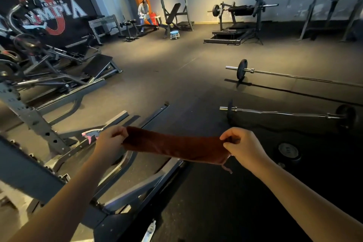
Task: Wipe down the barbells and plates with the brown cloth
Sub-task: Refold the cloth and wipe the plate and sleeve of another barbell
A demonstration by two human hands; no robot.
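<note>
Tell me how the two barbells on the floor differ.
The far barbell has a straight shaft; the near barbell has a kinked one. The far barbell runs out of frame, showing one plate; the near barbell shows plates at both ends. Both lie on the floor, chrome with black plates.

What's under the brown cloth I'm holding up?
Below the cloth lie the dark floor and a grey rack frame. The strip of floor straight behind the cloth is covered.

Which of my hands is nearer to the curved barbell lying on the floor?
Right. The right hand, pinching one end of the brown cloth, is below and left of the curved barbell; the left hand holds the other end, farther left.
</note>
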